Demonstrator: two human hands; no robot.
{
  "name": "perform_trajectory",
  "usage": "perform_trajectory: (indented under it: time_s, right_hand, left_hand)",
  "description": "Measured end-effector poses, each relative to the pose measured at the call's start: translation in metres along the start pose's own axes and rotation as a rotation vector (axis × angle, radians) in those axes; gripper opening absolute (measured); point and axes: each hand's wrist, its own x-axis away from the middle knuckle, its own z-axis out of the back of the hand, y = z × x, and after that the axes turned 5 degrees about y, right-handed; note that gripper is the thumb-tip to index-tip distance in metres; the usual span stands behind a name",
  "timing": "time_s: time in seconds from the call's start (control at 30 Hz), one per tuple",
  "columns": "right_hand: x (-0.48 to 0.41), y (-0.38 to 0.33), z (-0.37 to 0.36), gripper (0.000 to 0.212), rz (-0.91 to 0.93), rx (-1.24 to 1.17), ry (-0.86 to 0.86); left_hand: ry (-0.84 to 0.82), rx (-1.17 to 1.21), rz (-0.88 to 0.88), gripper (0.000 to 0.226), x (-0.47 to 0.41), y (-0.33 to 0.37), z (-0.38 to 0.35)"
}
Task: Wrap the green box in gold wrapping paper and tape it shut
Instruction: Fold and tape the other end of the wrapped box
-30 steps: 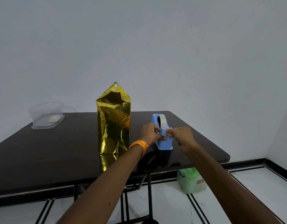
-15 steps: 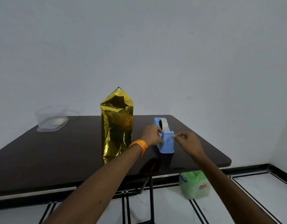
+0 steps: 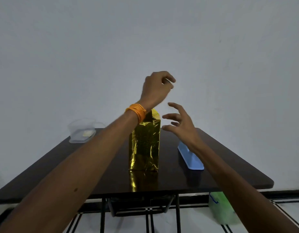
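Observation:
The box stands upright on the dark table (image 3: pixel 229 165), fully covered in gold wrapping paper (image 3: pixel 145 145); none of its green shows. The paper's top rises to a folded peak, partly behind my left wrist. My left hand (image 3: pixel 156 88), orange threads on its wrist, hovers above that peak with curled fingertips pinching a small pale bit that looks like tape. My right hand (image 3: pixel 180 125) is in the air just right of the box's top, fingers spread and holding nothing. The blue tape dispenser (image 3: pixel 190 158) sits to the right of the box, its upper part hidden by my right wrist.
A clear plastic container (image 3: pixel 82 132) sits at the table's far left corner. A green plastic bag (image 3: pixel 221 207) lies on the floor under the right edge. The table's metal frame (image 3: pixel 145 209) shows below the front edge, and a pale wall stands behind.
Both hands left the tape dispenser and rose to the top of the gold-wrapped box. The left one went highest. The camera tilted and moved closer.

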Motion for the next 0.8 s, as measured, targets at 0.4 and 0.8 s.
perform_trajectory:
  time_s: [0.4, 0.8]
  right_hand:
    - [-0.032, 0.007, -0.041, 0.058, 0.028, -0.067, 0.074]
    - [-0.032, 0.006, -0.039, 0.055, 0.022, -0.122, 0.069]
  left_hand:
    - [-0.267, 0.012, 0.364, 0.036, 0.023, -0.090, 0.060]
    - [-0.398, -0.012, 0.188, 0.024, 0.010, -0.094, 0.055]
